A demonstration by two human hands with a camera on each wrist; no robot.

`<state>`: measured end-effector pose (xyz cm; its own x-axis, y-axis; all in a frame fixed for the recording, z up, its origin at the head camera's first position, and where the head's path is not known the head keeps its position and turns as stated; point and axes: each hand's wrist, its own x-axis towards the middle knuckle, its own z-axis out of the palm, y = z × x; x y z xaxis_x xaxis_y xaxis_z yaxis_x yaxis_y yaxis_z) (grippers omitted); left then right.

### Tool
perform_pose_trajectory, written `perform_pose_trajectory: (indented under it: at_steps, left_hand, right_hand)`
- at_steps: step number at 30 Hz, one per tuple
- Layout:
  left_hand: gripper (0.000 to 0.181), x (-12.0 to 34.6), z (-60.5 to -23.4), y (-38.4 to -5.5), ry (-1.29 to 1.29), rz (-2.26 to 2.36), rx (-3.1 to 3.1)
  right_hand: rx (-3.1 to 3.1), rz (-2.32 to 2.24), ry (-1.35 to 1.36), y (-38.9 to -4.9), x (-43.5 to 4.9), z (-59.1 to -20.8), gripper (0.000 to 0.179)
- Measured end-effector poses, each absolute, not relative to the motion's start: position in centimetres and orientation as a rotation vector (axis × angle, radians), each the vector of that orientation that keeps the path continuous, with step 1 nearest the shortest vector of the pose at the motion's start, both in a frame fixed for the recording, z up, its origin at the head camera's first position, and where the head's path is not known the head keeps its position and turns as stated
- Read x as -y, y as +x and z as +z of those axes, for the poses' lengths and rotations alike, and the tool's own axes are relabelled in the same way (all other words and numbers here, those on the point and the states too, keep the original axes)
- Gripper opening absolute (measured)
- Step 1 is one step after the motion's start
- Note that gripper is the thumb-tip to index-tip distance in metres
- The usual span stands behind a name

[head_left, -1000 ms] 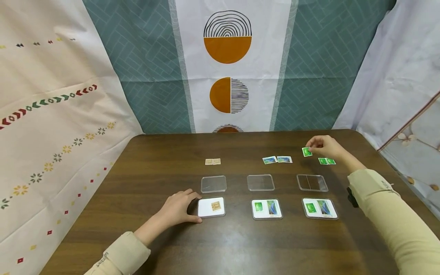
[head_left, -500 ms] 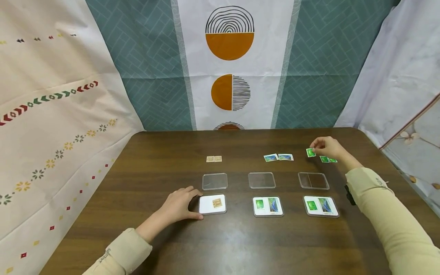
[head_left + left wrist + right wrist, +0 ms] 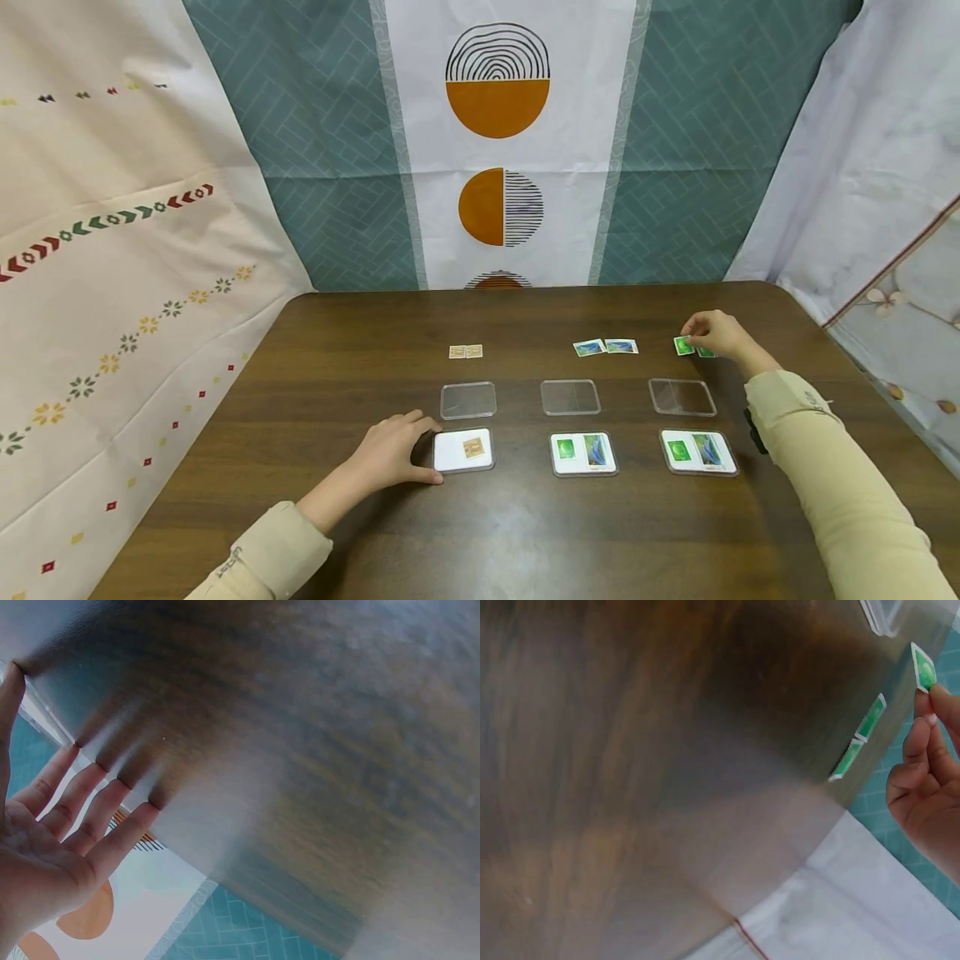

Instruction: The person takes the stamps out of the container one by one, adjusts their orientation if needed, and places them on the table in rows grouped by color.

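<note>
In the head view my right hand [image 3: 717, 332] pinches a small green stamp [image 3: 923, 669] between thumb and finger. The right wrist view shows the pair of green stamps [image 3: 869, 718] lying beside it on the table; my hand partly hides them from the head camera. My left hand [image 3: 395, 450] lies at the left end of a white-backed clear case [image 3: 450, 452] that bears one brown stamp [image 3: 473, 447]. Thumb and index tips are right at its two left corners. In the left wrist view the fingers are straight and spread, fingertips on the tabletop.
Two more white-backed cases, the middle one [image 3: 583, 467] and the right one [image 3: 720, 468], each bear a green and a blue stamp. Behind the row lie three clear lids [image 3: 468, 401]. Farther back are two brown stamps [image 3: 466, 352] and two blue stamps [image 3: 621, 346].
My right hand has brought the pinched green stamp down and to the right, close to the two green stamps. The left hand has stayed at the case.
</note>
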<state>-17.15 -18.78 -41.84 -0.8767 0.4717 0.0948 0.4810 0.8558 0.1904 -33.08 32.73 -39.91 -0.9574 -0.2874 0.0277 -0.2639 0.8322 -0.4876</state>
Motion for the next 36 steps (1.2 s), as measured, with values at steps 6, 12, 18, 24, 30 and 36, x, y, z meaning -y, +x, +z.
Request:
perform_pose_trajectory:
  at_steps: [6,12,18,24,30,36]
  left_hand:
    - [0.063,18.8,-41.9,-17.3,-0.765,-0.321,2.987]
    - [0.064,18.8,-42.1,-17.3,-0.773,-0.313,2.984]
    - [0.063,18.8,-42.0,-17.3,-0.768,-0.317,2.987]
    - [0.064,18.8,-42.0,-17.3,-0.772,-0.309,2.984]
    - [0.063,18.7,-42.0,-17.3,-0.768,-0.310,2.984]
    - [0.063,18.8,-41.9,-17.2,-0.764,-0.312,2.990]
  right_hand:
    - [-2.987,-0.746,-0.385,-33.3,-32.4,-40.7,0.009]
    - [-3.009,-0.673,-0.318,-33.1,-32.1,-41.0,0.006]
    - [-3.038,-0.582,-0.285,-33.1,-31.7,-40.4,0.007]
    - [-3.022,-0.534,-0.238,-33.3,-31.5,-40.5,0.006]
    - [-3.021,-0.482,-0.207,-33.3,-31.3,-40.2,0.005]
    - [-3.019,-0.451,-0.178,-33.3,-31.1,-40.4,0.009]
